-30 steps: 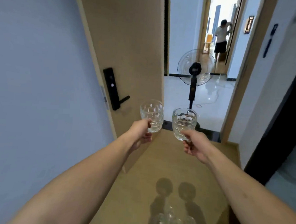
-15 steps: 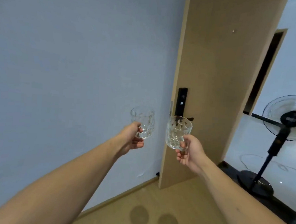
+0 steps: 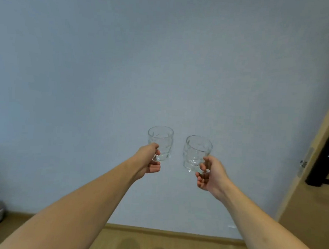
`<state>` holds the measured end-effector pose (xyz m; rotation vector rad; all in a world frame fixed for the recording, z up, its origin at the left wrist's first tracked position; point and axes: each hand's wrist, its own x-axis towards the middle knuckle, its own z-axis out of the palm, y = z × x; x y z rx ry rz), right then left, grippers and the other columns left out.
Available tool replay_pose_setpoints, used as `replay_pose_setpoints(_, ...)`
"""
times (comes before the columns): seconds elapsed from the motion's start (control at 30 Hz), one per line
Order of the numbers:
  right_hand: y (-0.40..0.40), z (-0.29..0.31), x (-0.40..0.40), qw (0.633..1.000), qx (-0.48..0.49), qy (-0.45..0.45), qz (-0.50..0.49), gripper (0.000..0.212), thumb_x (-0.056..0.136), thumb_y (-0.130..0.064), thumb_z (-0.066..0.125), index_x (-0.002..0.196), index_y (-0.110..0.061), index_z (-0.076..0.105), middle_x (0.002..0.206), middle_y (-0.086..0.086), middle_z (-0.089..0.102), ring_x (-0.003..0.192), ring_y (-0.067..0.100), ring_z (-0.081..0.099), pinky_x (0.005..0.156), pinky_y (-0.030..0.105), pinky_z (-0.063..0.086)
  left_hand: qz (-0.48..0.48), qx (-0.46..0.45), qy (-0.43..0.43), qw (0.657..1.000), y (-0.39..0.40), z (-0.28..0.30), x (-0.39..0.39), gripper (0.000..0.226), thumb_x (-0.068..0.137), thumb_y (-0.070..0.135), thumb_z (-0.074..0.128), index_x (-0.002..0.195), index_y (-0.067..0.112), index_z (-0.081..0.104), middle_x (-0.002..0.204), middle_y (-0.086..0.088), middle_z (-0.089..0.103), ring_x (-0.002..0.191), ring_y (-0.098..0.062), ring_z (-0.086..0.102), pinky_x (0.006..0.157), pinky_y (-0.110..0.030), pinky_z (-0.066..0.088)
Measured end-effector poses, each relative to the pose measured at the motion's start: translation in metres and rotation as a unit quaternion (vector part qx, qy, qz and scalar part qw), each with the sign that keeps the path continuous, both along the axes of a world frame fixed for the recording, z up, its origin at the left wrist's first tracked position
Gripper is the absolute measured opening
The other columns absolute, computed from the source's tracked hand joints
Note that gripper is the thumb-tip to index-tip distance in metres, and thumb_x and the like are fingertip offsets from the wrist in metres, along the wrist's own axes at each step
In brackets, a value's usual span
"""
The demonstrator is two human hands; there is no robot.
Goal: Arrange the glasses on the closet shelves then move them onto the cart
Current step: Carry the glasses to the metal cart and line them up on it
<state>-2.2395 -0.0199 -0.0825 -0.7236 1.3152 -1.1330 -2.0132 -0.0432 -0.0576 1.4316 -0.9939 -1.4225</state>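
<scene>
Single head view, worn at eye height, facing blue wall (image 3: 164, 57) straight on, fairly near. Tilted slightly down (floor (image 3: 181, 248) strip at near edge). Door (image 3: 317, 191) at far right.

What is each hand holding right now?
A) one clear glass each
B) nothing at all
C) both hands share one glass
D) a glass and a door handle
A: the left hand grips one clear glass and the right hand grips a second glass, held apart before the wall.
</scene>
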Motion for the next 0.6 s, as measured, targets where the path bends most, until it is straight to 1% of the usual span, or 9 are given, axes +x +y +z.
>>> replay_pose_setpoints(0.1,-0.011,0.003,0.069,0.999,0.001,-0.005,0.05,0.04,0.089,-0.037,0.05,0.055,-0.018,0.043,0.064,0.009,0.053,0.051,0.02,0.041,0.053,0.026,0.039,0.049,0.007,-0.006,0.999,0.01,0.001,0.07,0.025,0.1,0.033,0.05,0.088,0.012,0.053,0.093,-0.018,0.053,0.063,-0.026,0.053,0.062,-0.032,0.06)
replay_pose_setpoints(0.23,-0.018,0.005,0.164,0.994,-0.001,-0.006,0.109,0.041,0.088,-0.037,0.051,0.053,-0.018,0.042,0.063,0.009,0.052,0.054,0.02,0.04,0.054,0.026,0.04,0.105,0.013,-0.009,0.994,0.027,0.001,0.165,0.028,0.099,0.035,0.052,0.085,0.011,0.056,0.095,-0.021,0.056,0.073,-0.031,0.061,0.074,-0.039,0.061)
replay_pose_setpoints(0.43,-0.015,0.004,0.309,0.984,0.003,-0.014,0.176,0.04,0.088,-0.036,0.051,0.053,-0.017,0.043,0.065,0.01,0.053,0.053,0.02,0.041,0.053,0.026,0.042,0.179,0.016,-0.013,0.984,0.055,-0.002,0.301,0.027,0.098,0.033,0.049,0.091,0.009,0.058,0.096,-0.021,0.058,0.075,-0.032,0.062,0.073,-0.038,0.061)
replay_pose_setpoints(0.6,-0.013,-0.002,0.42,0.974,0.008,-0.02,0.224,0.041,0.087,-0.036,0.053,0.052,-0.017,0.044,0.063,0.01,0.054,0.053,0.019,0.041,0.051,0.025,0.042,0.242,0.023,-0.013,0.97,0.075,-0.006,0.405,0.029,0.099,0.033,0.049,0.087,0.008,0.059,0.097,-0.024,0.06,0.082,-0.036,0.064,0.076,-0.041,0.061)
